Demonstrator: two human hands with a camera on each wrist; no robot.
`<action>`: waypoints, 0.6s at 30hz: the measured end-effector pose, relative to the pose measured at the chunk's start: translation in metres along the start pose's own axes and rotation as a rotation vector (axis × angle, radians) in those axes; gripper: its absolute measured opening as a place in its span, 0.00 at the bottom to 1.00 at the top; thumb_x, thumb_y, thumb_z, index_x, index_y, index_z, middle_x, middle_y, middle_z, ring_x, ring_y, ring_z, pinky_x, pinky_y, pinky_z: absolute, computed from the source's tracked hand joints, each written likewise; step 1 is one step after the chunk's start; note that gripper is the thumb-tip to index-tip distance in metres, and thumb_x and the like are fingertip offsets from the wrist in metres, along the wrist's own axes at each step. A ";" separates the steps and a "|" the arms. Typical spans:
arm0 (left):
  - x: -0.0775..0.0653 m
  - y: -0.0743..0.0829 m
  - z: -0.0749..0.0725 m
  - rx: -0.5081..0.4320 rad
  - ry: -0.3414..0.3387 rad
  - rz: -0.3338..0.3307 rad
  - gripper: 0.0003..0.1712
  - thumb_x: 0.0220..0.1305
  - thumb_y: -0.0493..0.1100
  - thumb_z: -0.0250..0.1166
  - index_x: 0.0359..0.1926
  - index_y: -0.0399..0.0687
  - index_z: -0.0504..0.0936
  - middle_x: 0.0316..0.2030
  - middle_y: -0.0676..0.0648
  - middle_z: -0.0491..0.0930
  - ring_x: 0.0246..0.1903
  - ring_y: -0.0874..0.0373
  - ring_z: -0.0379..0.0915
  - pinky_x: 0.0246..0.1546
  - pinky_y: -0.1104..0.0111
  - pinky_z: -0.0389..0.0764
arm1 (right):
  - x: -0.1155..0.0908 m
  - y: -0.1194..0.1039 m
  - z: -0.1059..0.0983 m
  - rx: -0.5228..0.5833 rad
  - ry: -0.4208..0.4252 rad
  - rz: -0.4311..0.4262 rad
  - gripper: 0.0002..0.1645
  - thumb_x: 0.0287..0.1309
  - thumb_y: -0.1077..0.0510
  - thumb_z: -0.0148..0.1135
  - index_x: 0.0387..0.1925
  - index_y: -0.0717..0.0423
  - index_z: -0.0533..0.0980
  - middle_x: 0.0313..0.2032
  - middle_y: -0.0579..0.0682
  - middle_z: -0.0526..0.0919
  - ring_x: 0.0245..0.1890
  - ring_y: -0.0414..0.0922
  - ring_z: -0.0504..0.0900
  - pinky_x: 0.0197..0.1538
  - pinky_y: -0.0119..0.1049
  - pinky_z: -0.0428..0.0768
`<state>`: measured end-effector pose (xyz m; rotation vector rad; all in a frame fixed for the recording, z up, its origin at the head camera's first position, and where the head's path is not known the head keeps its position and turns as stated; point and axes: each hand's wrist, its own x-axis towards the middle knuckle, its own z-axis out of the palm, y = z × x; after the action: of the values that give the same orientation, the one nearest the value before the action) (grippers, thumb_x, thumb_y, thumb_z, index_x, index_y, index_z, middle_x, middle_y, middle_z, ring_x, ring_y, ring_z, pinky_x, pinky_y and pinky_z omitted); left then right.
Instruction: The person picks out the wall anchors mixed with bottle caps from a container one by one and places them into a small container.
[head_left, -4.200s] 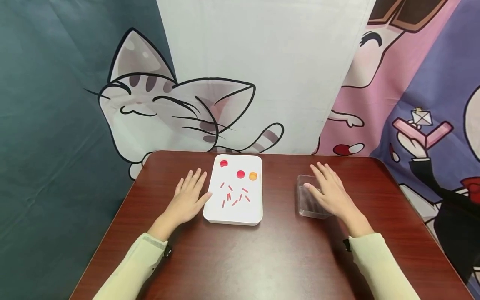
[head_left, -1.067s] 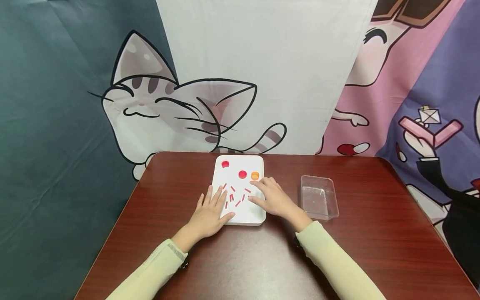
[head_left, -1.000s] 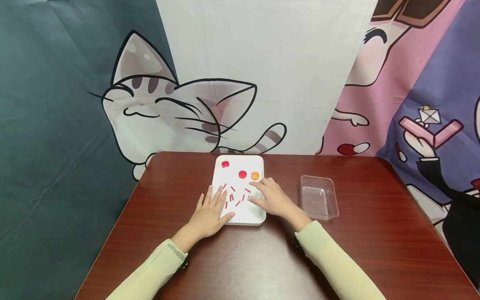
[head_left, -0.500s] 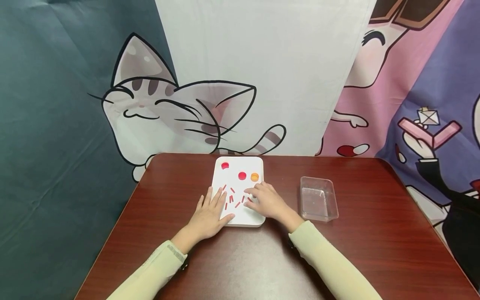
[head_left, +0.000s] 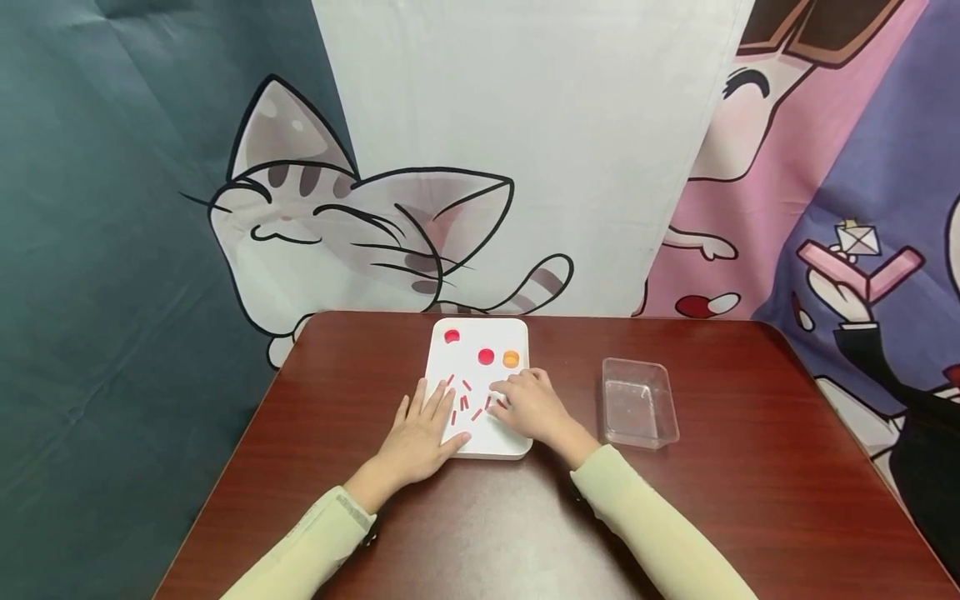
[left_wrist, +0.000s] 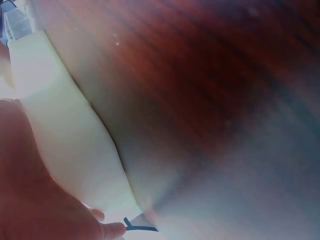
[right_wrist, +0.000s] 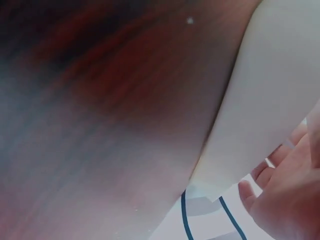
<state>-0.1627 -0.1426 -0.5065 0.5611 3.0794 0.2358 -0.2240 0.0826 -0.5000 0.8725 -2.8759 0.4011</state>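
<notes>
A white tray [head_left: 491, 446] lies on the table, with several small thin red sticks [head_left: 477, 414] scattered over its middle. My left hand [head_left: 415, 437] rests with fingers spread over the tray's near left edge. From the right, my right hand [head_left: 534, 408] reaches over the tray, thumb and index finger apart and bent down beside the rightmost sticks. In the right wrist view, fingers of the right hand [right_wrist: 290, 195] bend loosely over the tray [right_wrist: 270, 90], and no stick shows in them. Two round red pieces [head_left: 486, 357] and an orange ring-like piece [head_left: 511, 359] sit at the tray's far end.
A clear plastic box [head_left: 639, 404] stands on the brown table [head_left: 720, 467], right of the tray. Behind the table's far edge hangs a cloth backdrop [head_left: 585, 150] with cartoon animals.
Both hands have come inward onto the tray, the right one from over the clear box. In the last second the right fingers have bent down closer to the sticks; the left hand stays put.
</notes>
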 end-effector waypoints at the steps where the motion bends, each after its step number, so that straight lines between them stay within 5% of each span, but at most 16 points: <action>1: 0.000 0.000 0.000 0.000 -0.004 -0.002 0.49 0.61 0.75 0.38 0.73 0.49 0.47 0.73 0.47 0.44 0.71 0.43 0.27 0.65 0.43 0.47 | 0.000 -0.001 -0.001 0.002 -0.002 0.013 0.22 0.52 0.42 0.64 0.48 0.44 0.80 0.31 0.43 0.81 0.41 0.46 0.76 0.56 0.50 0.62; 9: 0.000 0.000 0.002 0.005 0.006 0.000 0.49 0.61 0.74 0.38 0.73 0.49 0.49 0.73 0.47 0.45 0.71 0.42 0.30 0.65 0.43 0.47 | 0.001 -0.002 -0.001 0.064 -0.071 0.054 0.20 0.54 0.43 0.63 0.48 0.42 0.80 0.31 0.42 0.78 0.35 0.42 0.73 0.40 0.43 0.66; 18: 0.000 0.001 0.000 0.004 0.002 -0.001 0.48 0.62 0.74 0.39 0.73 0.49 0.49 0.73 0.48 0.45 0.71 0.43 0.28 0.65 0.43 0.47 | 0.006 -0.003 0.007 0.033 -0.066 0.091 0.19 0.51 0.42 0.66 0.45 0.41 0.81 0.28 0.41 0.76 0.33 0.41 0.74 0.35 0.39 0.65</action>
<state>-0.1622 -0.1419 -0.5061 0.5600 3.0824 0.2302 -0.2274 0.0753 -0.5049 0.7761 -2.9856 0.4382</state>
